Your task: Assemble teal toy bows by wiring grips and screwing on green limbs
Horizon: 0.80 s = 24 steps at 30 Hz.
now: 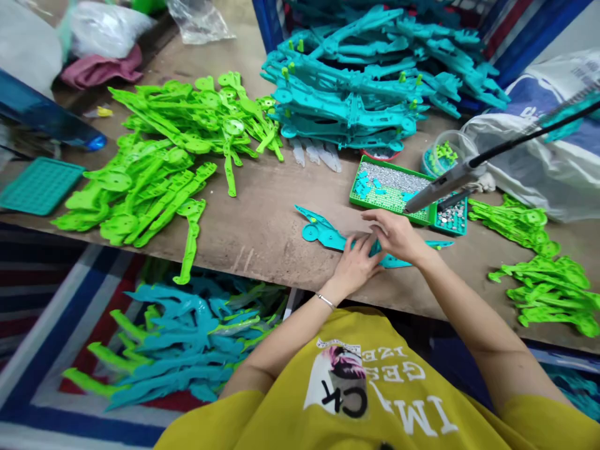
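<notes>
Flat teal plastic piece [330,237], pointy ends plus round discs, lying on scuffed brown tabletop [262,219] near front edge, under both hands. Teal lattice-like frames [347,112] sitting piled behind, lumpy lime parts [187,119] heaping up left. Left hand [359,262] resting bent fingers over piece's middle; right hand [394,234] arching just beside, wrist angling inward. Can't tell if either's gripping or just pressing. Fingers hiding piece's center; grey tool [438,187] hanging near right hand, cord [534,136] running out of view.
</notes>
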Available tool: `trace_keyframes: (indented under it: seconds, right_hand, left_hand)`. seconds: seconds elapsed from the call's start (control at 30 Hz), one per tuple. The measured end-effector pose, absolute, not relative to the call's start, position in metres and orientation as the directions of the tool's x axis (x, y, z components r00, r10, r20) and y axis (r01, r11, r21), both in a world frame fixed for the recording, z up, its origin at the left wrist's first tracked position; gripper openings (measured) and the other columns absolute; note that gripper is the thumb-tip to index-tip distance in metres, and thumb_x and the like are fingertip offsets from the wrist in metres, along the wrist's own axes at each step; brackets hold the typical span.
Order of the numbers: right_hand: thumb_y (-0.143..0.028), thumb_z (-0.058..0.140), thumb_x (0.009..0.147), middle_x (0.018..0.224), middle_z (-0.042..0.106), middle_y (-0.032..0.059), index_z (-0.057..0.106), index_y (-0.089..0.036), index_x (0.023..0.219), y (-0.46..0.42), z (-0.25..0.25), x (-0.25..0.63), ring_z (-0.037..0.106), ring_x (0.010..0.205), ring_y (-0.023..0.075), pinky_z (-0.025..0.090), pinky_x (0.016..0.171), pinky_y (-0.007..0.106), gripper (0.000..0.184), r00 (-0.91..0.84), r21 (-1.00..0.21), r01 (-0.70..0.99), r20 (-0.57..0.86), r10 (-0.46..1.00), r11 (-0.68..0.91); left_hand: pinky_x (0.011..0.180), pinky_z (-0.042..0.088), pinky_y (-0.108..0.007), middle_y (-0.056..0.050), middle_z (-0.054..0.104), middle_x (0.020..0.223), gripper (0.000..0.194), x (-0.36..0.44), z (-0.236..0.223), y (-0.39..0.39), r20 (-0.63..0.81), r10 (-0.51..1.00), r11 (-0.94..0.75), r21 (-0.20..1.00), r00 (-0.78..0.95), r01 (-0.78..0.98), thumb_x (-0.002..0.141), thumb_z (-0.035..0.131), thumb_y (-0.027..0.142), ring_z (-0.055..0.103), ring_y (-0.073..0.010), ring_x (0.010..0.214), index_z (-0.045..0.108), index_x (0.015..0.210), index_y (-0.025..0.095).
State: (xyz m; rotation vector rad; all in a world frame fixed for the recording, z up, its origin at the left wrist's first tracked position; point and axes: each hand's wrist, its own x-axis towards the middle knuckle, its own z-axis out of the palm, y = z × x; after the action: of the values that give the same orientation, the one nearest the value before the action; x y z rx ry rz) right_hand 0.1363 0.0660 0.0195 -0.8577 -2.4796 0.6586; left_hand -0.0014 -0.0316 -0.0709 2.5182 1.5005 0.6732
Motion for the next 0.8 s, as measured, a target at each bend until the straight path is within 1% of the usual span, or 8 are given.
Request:
trace_keyframes:
  seconds: [0.13,0.23,0.3,0.43,0.57,0.63,0.73,0.8]
  right_hand:
    - [-0.019,0.049,0.098,0.113,0.078,0.0102,0.064,-0.023,0.121,0.056,0.031,0.193,0.076,0.105,0.0243,0.061,0.094,0.042,0.028,-0.526,-0.533,0.601,0.297,0.797,0.595]
    - [-0.024,0.050,0.099,0.108,0.079,0.0094,0.065,-0.024,0.117,0.043,0.037,0.237,0.076,0.099,0.0235,0.060,0.093,0.042,0.024,-0.296,-0.533,0.714,0.358,0.885,0.455]
    - [-0.025,0.050,0.100,0.105,0.079,0.0087,0.064,-0.024,0.117,0.033,0.033,0.261,0.077,0.095,0.0224,0.060,0.092,0.041,0.023,-0.149,-0.552,0.749,0.398,0.905,0.366]
    - [-0.026,0.052,0.100,0.103,0.079,0.0086,0.064,-0.022,0.119,0.009,0.006,0.291,0.077,0.092,0.0207,0.061,0.089,0.039,0.022,0.053,-0.635,0.728,0.426,0.903,0.257]
    - [-0.031,0.057,0.098,0.106,0.079,0.0102,0.065,-0.021,0.115,-0.011,-0.033,0.298,0.078,0.090,0.0211,0.063,0.086,0.040,0.021,0.242,-0.724,0.670,0.422,0.873,0.164]
    - [-0.032,0.058,0.098,0.107,0.079,0.0115,0.066,-0.020,0.114,-0.019,-0.051,0.297,0.078,0.090,0.0220,0.064,0.085,0.041,0.022,0.296,-0.745,0.654,0.409,0.863,0.129]
    - [-0.033,0.057,0.097,0.107,0.079,0.0128,0.067,-0.019,0.113,-0.028,-0.071,0.294,0.078,0.092,0.0237,0.065,0.086,0.045,0.023,0.328,-0.748,0.658,0.392,0.860,0.089]
    - [-0.033,0.057,0.097,0.106,0.079,0.0131,0.068,-0.019,0.111,-0.030,-0.077,0.293,0.078,0.093,0.0244,0.065,0.087,0.046,0.023,0.332,-0.737,0.671,0.393,0.858,0.078]
  left_hand:
    - [0.110,0.039,-0.056,-0.016,0.052,0.156,0.044,-0.011,-0.069,-0.038,0.312,0.854,-0.508,0.334,0.416,0.794,0.098,0.061,0.043,0.053,-0.0335,0.134,0.063,0.140,0.031]
    - [0.111,0.037,-0.052,-0.013,0.056,0.154,0.042,-0.026,-0.067,-0.047,0.305,0.852,-0.514,0.330,0.427,0.792,0.100,0.059,0.041,0.053,-0.0329,0.134,0.064,0.140,0.031]
    - [0.110,0.038,-0.050,-0.011,0.060,0.151,0.038,-0.039,-0.066,-0.053,0.334,0.833,-0.538,0.300,0.441,0.788,0.100,0.059,0.039,0.054,-0.0322,0.133,0.066,0.137,0.030]
    - [0.110,0.039,-0.050,-0.013,0.064,0.146,0.036,-0.064,-0.055,-0.065,0.400,0.800,-0.567,0.259,0.447,0.782,0.098,0.064,0.033,0.056,-0.0316,0.131,0.068,0.132,0.026]
    - [0.109,0.042,-0.051,-0.013,0.064,0.145,0.042,-0.105,-0.031,-0.071,0.437,0.787,-0.574,0.255,0.436,0.778,0.093,0.070,0.027,0.059,-0.0333,0.132,0.066,0.134,0.029]
    - [0.108,0.045,-0.051,-0.013,0.063,0.146,0.047,-0.136,-0.014,-0.071,0.460,0.792,-0.553,0.259,0.402,0.792,0.090,0.072,0.025,0.062,-0.0338,0.130,0.065,0.136,0.031]
    - [0.106,0.050,-0.051,-0.004,0.061,0.150,0.058,-0.183,0.016,-0.060,0.551,0.784,-0.496,0.280,0.286,0.822,0.087,0.075,0.027,0.065,-0.0323,0.126,0.061,0.141,0.040]
    - [0.107,0.052,-0.050,0.001,0.060,0.151,0.057,-0.205,0.037,-0.041,0.602,0.771,-0.446,0.277,0.208,0.851,0.087,0.076,0.032,0.066,-0.0293,0.126,0.061,0.141,0.043]
